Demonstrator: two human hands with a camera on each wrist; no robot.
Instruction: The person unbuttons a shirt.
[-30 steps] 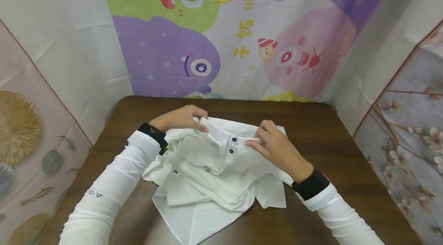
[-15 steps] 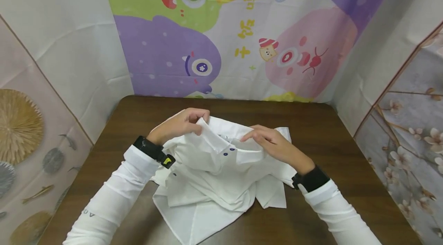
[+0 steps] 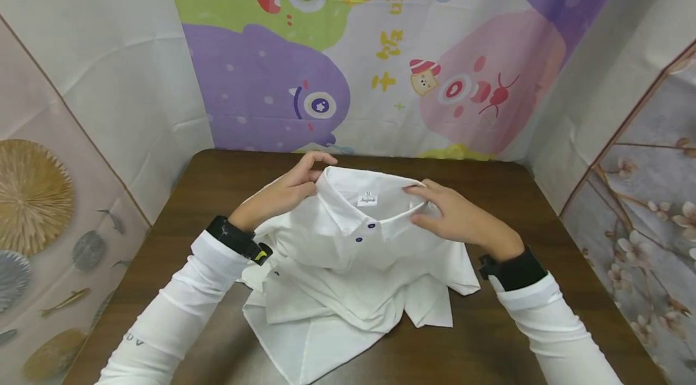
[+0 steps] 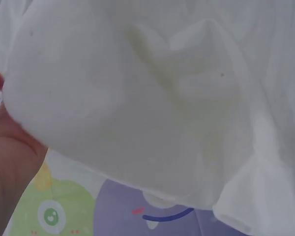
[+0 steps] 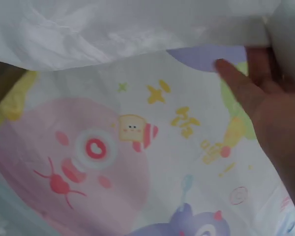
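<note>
Pinching the collar (image 3: pixel 338 213) at its left end, the person's left hand (image 3: pixel 285 191) keeps its thumb nearly closed against the cloth. Beside it, from where I stand, the white shirt (image 3: pixel 375 270) lies rumpled on the middle of the brown table (image 3: pixel 516 216), a neck label (image 3: pixel 367 199) showing. Rightmost, the right hand (image 3: pixel 454 211) touches the collar, thumb and forefinger parted; whether it grips I can't tell.
</note>
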